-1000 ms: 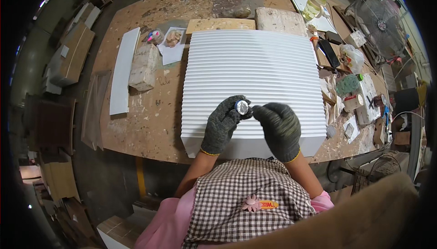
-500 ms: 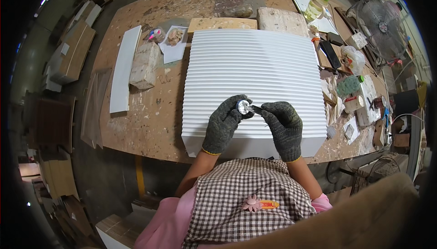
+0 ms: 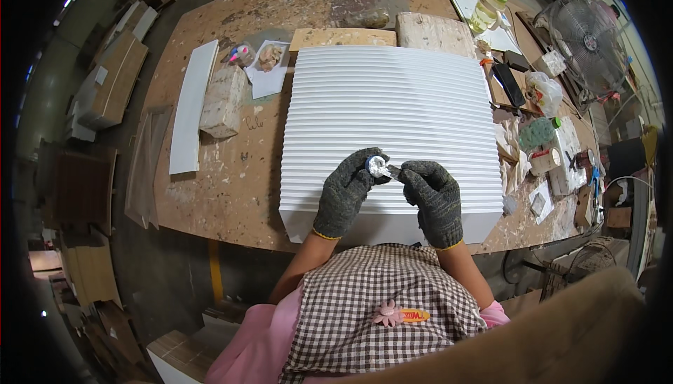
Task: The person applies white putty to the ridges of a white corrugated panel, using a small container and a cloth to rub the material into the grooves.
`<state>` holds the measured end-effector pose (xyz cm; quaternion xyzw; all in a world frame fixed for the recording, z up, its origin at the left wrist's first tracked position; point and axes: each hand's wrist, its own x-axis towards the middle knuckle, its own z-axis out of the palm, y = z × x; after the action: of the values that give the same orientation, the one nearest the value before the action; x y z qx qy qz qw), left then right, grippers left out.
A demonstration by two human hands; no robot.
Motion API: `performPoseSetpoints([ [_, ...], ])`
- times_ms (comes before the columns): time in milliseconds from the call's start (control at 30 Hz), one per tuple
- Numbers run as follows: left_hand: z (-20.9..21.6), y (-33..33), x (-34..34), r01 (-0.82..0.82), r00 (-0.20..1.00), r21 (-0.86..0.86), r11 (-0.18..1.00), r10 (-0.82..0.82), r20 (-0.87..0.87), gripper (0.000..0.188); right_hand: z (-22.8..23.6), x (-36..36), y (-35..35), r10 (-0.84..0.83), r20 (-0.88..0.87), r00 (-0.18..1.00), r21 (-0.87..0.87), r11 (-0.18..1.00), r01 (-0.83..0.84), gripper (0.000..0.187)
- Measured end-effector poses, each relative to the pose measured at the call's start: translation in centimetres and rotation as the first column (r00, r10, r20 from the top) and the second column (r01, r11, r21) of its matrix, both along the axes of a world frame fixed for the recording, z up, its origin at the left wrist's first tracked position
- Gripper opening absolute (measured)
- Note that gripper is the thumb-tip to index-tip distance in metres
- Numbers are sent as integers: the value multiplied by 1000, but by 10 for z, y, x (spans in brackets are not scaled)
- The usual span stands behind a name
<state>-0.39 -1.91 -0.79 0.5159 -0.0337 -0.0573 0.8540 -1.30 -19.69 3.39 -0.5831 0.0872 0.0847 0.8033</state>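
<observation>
In a dark grey knitted glove, my left hand (image 3: 342, 196) is closed round a small round cap (image 3: 377, 166) with white paste in it. My right hand (image 3: 434, 205), gloved alike, pinches a small dark scraper (image 3: 395, 172) whose tip is at the paste. The scraper's grip is hidden by the fingers, so its exact kind is unclear. Both hands are over the near part of a white ribbed panel (image 3: 392, 103) that lies on the workbench (image 3: 238, 194).
Left of the panel are a white board (image 3: 193, 107), a paint-spotted block (image 3: 224, 102) and a white sheet (image 3: 266, 86) bearing a beige lump. Another block (image 3: 434, 32) touches the far side. To the right stand a bottle (image 3: 487, 11), a fan (image 3: 587, 42), a cup (image 3: 543, 161) and a green sponge (image 3: 537, 132).
My right hand has shifted slightly left and down, and the scraper has turned a little at the cap. More white paste shows at the cap's edge. The panel has not moved.
</observation>
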Motion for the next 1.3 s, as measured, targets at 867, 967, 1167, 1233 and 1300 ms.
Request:
performPoseSetpoints([
  [867, -53, 36, -11, -178, 984, -94, 979, 176, -36, 41, -77, 66, -194, -298, 271, 915, -259, 893, 368, 32],
  [967, -59, 33, -9, -185, 982, -110, 977, 180, -54, 42, -90, 90, -204, -163, 324, 932, -297, 918, 264, 23],
  [1167, -83, 53, -10, -227, 973, -376, 898, 191, -130, 42, -112, 124, -193, -207, 176, 962, -157, 959, 235, 17],
  [1233, -90, 60, -10, -236, 970, -445, 864, 178, -169, 42, -118, 132, -194, -233, 159, 959, -164, 952, 258, 16],
  [1300, -90, 62, -12, -247, 967, -492, 835, 179, -182, 41, -125, 140, -192, -249, 134, 959, -180, 945, 271, 16],
])
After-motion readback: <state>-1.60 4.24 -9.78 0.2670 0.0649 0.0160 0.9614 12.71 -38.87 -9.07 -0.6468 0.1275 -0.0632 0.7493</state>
